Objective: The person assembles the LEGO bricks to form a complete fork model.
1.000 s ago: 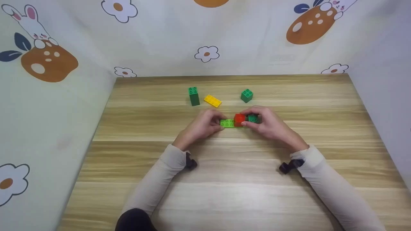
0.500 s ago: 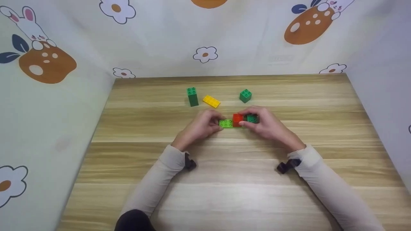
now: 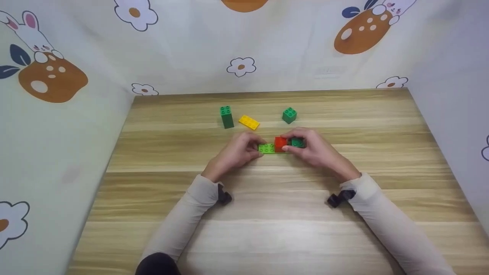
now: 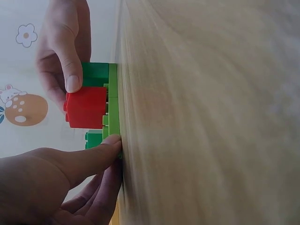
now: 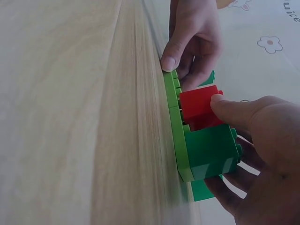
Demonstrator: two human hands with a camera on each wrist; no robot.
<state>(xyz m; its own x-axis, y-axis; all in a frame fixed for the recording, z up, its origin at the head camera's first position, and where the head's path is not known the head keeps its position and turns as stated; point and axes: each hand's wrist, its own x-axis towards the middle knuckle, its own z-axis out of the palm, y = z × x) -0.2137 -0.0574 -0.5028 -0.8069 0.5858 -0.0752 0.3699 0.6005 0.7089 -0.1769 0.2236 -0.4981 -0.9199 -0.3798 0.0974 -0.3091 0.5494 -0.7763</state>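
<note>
Two light green plates [image 3: 266,148] lie end to end on the table, their seam visible in the right wrist view. My left hand [image 3: 238,151] pinches the left end between thumb and fingers. Over the seam is a red brick [image 3: 280,144], gripped between the thumb and fingers of my right hand [image 3: 315,148]. Studs show along the underside of the red brick in the left wrist view; whether it is fully seated I cannot tell. To its right a dark green brick [image 5: 211,150] sits on the plate's right end, under my right hand.
Behind the hands stand a tall green block [image 3: 227,117] and a small green brick [image 3: 289,115]. A yellow plate [image 3: 249,122] lies between them. The wooden table [image 3: 259,229] meets patterned cloth walls [image 3: 191,57] at its back and sides.
The head view has shifted slightly. The red brick looks a little more squarely aligned with the plates than a second ago; both hands keep their grips.
</note>
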